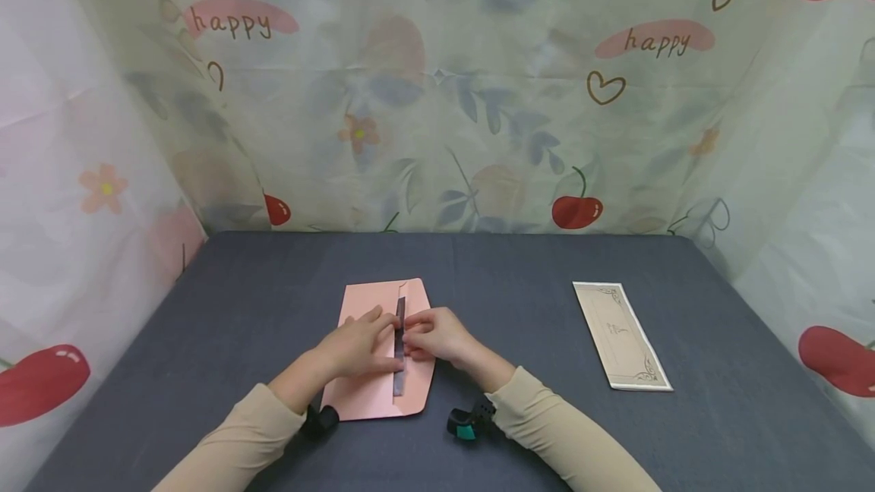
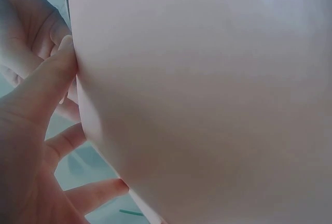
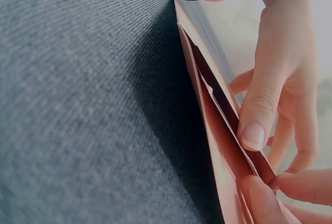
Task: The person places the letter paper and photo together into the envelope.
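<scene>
A pink envelope (image 1: 362, 397) lies on the table with its flap spread to the right. A narrow dark strip, which looks like the edge of a card (image 1: 399, 384), shows at its mouth. My left hand (image 1: 350, 345) lies over the envelope's body, fingers spread, with thumb and fingertips touching the mouth beside the strip. From the flap side, my right hand (image 1: 440, 336) pinches the strip's edge between thumb and fingers. The right wrist view shows the envelope (image 3: 194, 71) gaping, the dark card inside and my left thumb (image 3: 254, 136) against it. A pale panel fills the left wrist view.
A cream folded card (image 1: 620, 336) with ornamental corners lies on the right of the dark tabletop (image 1: 519, 272). Black wrist cameras (image 1: 465, 425) hang below both wrists. A printed curtain (image 1: 437, 112) encloses the table at the back and sides.
</scene>
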`<state>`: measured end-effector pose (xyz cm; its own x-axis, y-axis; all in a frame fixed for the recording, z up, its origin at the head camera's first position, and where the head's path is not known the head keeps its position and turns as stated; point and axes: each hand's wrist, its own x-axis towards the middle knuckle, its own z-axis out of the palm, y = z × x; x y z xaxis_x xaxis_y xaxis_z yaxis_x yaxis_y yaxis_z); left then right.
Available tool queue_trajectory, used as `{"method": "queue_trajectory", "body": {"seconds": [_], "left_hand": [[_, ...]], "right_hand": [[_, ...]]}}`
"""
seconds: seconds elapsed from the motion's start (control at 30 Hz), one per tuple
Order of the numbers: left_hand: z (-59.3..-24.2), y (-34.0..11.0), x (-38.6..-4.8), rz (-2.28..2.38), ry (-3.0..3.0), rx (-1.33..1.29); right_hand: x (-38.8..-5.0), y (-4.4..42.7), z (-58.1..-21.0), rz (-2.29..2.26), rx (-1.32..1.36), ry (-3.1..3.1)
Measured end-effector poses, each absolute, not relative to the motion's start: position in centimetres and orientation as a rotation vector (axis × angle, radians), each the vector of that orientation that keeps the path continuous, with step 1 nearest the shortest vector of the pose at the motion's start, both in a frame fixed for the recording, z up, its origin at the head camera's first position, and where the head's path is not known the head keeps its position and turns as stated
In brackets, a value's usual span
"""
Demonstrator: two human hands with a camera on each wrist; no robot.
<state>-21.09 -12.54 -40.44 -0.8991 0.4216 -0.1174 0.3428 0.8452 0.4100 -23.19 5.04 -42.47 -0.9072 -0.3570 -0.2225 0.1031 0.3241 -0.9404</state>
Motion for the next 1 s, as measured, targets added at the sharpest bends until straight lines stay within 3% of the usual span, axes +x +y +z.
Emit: {"method": "queue_trajectory", "body": {"seconds": [1.0], "left_hand": [[-40.54, -12.48, -21.11, 0.569, 2.817, 0.573]], "right_hand": [[-23.35, 4.57, -42.69, -1.615, -0.274, 2.185]]}}
